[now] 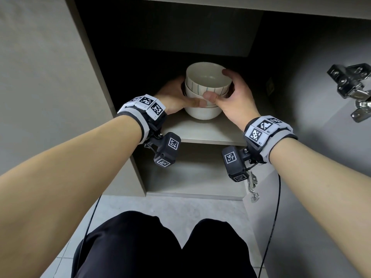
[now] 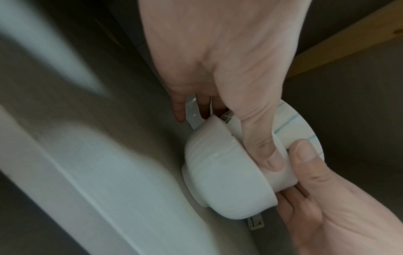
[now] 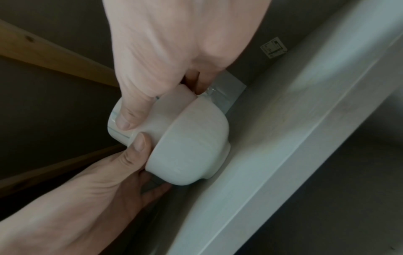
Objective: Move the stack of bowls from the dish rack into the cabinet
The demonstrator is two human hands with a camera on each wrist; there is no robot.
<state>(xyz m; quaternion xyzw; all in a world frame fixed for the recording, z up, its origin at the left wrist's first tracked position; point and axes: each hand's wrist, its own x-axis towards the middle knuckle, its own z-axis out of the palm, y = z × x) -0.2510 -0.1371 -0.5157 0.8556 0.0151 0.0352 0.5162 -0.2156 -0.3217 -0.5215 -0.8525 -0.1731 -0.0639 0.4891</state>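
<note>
I count three bowls (image 1: pixel 204 87) stacked, two hands on them, two shelves (image 1: pixel 200 131) in the cabinet, and two hinges (image 1: pixel 349 85).

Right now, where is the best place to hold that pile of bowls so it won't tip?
Probably low on the stack of bowls, from both sides at once, as the left hand and right hand do here. The round walls fit cupped palms, and thumbs across the joins steady the striped top bowl.
</note>
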